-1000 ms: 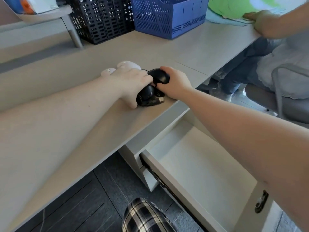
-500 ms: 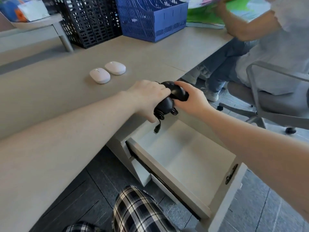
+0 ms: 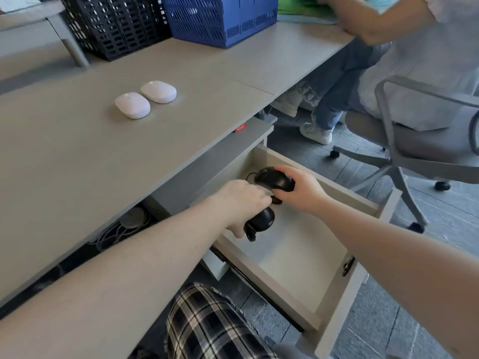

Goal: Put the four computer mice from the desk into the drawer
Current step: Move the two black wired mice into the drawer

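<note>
The drawer (image 3: 293, 257) under the grey desk (image 3: 77, 156) stands pulled out. Inside its far end, my left hand (image 3: 243, 203) grips a black wired mouse (image 3: 261, 218) with its cable bundled beneath. My right hand (image 3: 303, 190) holds a second black mouse (image 3: 274, 180) just behind it, low in the drawer. Whether either mouse touches the drawer floor I cannot tell. Two white mice lie side by side on the desk: the nearer one (image 3: 132, 105) and the farther one (image 3: 158, 92).
A black crate (image 3: 116, 24) and a blue crate (image 3: 220, 16) stand at the back of the desk. Another person (image 3: 414, 55) sits on a grey swivel chair (image 3: 414, 141) to the right. Cables hang under the desk (image 3: 116, 231). My plaid trouser leg (image 3: 207, 325) is below.
Both hands lifted the two black mice off the desk, carried them over its edge and lowered them into the open drawer. The two white mice came into sight and stayed put.
</note>
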Available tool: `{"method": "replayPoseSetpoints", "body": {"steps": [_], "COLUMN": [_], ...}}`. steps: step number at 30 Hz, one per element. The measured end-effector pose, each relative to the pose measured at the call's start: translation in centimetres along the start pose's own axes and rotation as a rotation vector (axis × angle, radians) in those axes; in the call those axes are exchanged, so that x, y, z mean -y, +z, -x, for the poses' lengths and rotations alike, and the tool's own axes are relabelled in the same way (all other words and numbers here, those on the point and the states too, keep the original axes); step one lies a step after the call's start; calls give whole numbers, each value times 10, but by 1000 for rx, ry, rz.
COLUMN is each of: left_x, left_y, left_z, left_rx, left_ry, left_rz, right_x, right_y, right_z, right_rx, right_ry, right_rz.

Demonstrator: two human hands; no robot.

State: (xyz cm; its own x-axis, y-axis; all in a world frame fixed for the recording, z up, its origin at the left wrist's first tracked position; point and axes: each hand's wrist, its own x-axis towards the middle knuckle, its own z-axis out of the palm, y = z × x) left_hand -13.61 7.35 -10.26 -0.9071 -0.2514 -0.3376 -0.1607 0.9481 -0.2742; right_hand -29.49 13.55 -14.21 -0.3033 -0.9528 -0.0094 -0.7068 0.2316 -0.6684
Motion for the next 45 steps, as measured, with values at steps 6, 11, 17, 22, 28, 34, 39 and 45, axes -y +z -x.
{"method": "replayPoseSetpoints", "body": {"steps": [6, 11, 17, 22, 28, 34, 39, 45], "left_x": [11, 21, 16, 12, 15, 23, 27, 51], "left_y": [47, 70, 89, 97, 95, 56, 19, -11], "left_z": [-14, -24, -33, -36, -31, -18, 5, 37], "left_rx": [54, 91, 41, 12, 18, 82, -185, -615], "left_ry": [13, -12, 22, 8, -20, -34, -204, -434], "left_rz": [3, 16, 75, 108, 157, 150, 289, 462], "right_x": [-21, -32, -42, -41, -50, -32, 17, 88], "right_y": [27, 45, 56, 62, 63, 47, 30, 21], "right_z": [-19, -32, -37, -34, -32, -32, -33, -42], "right_rx": [49, 110, 167, 197, 181, 105, -13, -318], "right_ry": [45, 75, 141, 182, 160, 74, -13, -147], "right_rz": [34, 63, 54, -11, 200, 210, 158, -3]}}
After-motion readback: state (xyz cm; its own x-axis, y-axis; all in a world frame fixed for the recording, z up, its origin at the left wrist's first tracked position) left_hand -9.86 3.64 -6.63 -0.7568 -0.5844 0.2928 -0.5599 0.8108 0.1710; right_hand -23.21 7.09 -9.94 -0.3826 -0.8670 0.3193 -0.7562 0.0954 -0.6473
